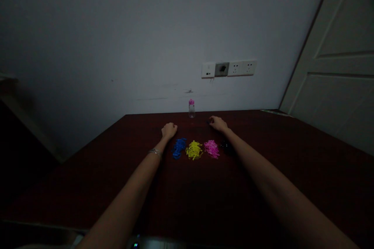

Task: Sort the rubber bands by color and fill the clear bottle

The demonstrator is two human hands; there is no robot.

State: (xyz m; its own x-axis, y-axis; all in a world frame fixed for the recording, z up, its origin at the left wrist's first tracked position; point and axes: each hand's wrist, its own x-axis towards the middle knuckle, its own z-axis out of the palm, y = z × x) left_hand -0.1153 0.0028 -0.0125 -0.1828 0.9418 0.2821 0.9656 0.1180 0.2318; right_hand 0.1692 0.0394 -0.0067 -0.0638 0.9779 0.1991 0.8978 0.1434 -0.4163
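Three small piles lie in a row on the dark red table: blue pieces (179, 148), yellow pieces (194, 150) and pink pieces (212, 149). A black pile (226, 146) sits right of the pink one, partly hidden by my right forearm. Behind the piles stands a clear bottle (191, 111) with a pink top. My left hand (169, 129) rests closed on the table beyond the blue pile; what it holds, if anything, is hidden. Right of the bottle, my right hand (217, 122) has its fingers pinched on something small and dark that I cannot make out.
The table (117, 155) reaches back to a pale wall (131, 46) with a row of sockets (242, 68). A panelled door (339, 62) stands at the right. Dark furniture is at the far left.
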